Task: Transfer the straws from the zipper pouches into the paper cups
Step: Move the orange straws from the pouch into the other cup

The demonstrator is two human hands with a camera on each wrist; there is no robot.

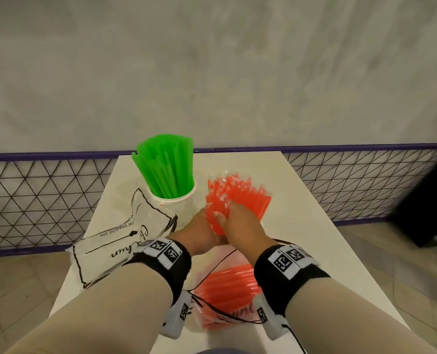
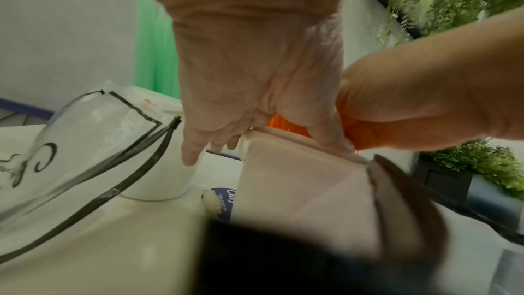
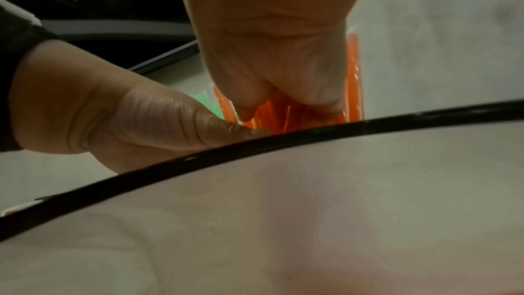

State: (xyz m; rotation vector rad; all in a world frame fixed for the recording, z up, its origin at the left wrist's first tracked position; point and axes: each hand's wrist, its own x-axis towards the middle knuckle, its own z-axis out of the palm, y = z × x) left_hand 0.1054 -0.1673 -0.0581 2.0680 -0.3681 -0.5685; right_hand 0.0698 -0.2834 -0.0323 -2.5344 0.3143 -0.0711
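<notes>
White table (image 1: pixel 301 200): paper cup (image 1: pixel 180 206) with green straws (image 1: pixel 167 166), empty pouch (image 1: pixel 125 238), pouch of orange straws (image 1: pixel 225 292).

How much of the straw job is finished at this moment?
Done: the green straws stand in a paper cup, and one pouch lies emptied. In hand: left hand and right hand grip an orange bundle. Left: more orange straws lie in the near pouch.
</notes>
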